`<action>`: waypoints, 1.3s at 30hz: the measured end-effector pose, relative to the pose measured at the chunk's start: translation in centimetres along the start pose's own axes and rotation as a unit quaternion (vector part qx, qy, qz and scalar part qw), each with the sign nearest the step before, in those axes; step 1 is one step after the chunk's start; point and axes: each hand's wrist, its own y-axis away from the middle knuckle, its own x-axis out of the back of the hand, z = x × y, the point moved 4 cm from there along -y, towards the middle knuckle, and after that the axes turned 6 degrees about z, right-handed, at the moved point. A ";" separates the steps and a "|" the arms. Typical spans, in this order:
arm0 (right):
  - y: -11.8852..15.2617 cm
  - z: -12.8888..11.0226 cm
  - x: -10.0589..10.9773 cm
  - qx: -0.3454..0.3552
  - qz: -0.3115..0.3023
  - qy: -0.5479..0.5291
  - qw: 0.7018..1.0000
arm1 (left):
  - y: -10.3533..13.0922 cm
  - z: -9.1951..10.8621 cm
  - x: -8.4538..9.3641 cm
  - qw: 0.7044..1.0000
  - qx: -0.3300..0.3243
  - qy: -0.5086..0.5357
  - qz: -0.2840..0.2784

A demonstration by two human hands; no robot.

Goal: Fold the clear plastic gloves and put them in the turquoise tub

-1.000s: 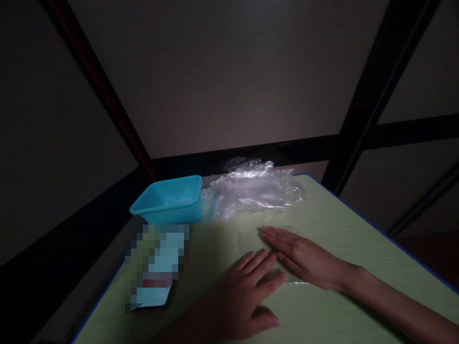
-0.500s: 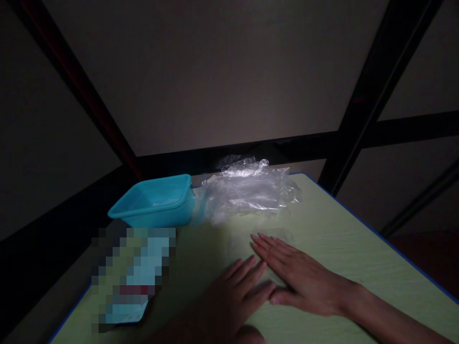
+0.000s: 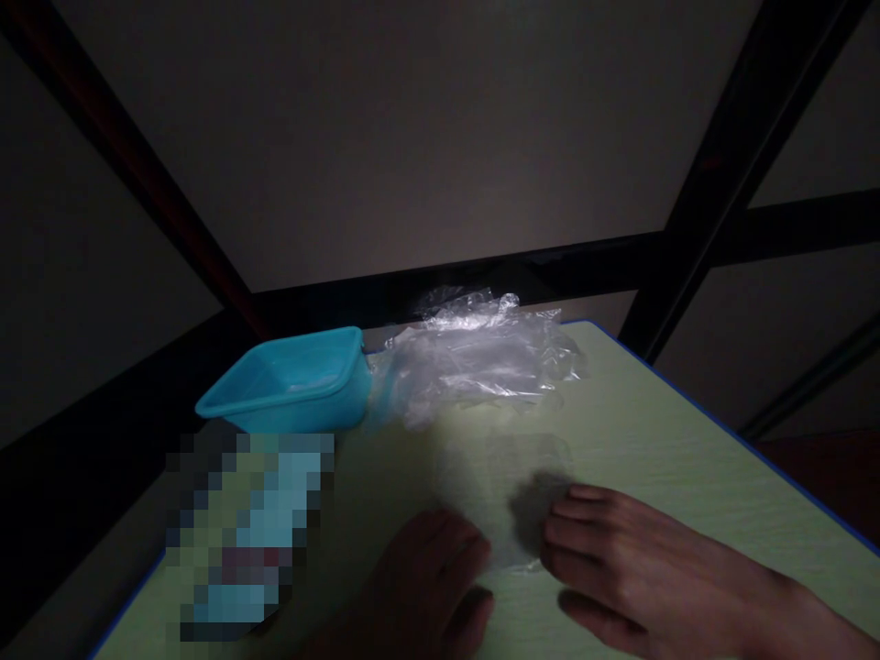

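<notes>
A thin clear plastic bag (image 3: 505,458) lies flat on the pale green table, faint against its surface. My left hand (image 3: 433,577) is at the bag's near left corner, dark in shadow, fingers bent downward with the thumb apart from them. At the bag's right side is my right hand (image 3: 611,550), its fingers curled toward the table and its thumb separate. Nothing shows between the fingers of either hand. Whether the fingertips touch the bag, I cannot tell. Behind the bag sits a crumpled heap of clear plastic bags (image 3: 481,362).
A turquoise plastic basin (image 3: 289,380) stands at the table's far left corner. In front of it lies a blurred-out flat object (image 3: 268,522). The table (image 3: 660,440) has a blue edge, and a panelled wall (image 3: 440,147) rises behind it. The light is dim.
My hands were flat and close together over the bag. They have drawn apart and nearer to me, the right one moving rightward, and their fingers have bent. More of the bag shows.
</notes>
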 end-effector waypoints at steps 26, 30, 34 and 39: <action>0.7 2.1 1.7 -0.084 -0.009 -0.003 0.996 | -0.5 0.0 -0.2 0.997 0.054 0.046 -0.016; 1.0 2.4 2.1 -0.085 0.021 -0.018 0.996 | -0.4 -0.5 -0.3 0.995 0.075 0.067 -0.018; 1.0 2.7 2.4 -0.081 0.073 -0.016 0.994 | -0.2 -1.4 -0.2 0.987 0.102 0.121 0.041; 1.0 2.8 3.3 -0.097 0.158 -0.055 0.981 | -0.5 -2.1 0.6 0.963 0.150 0.199 0.101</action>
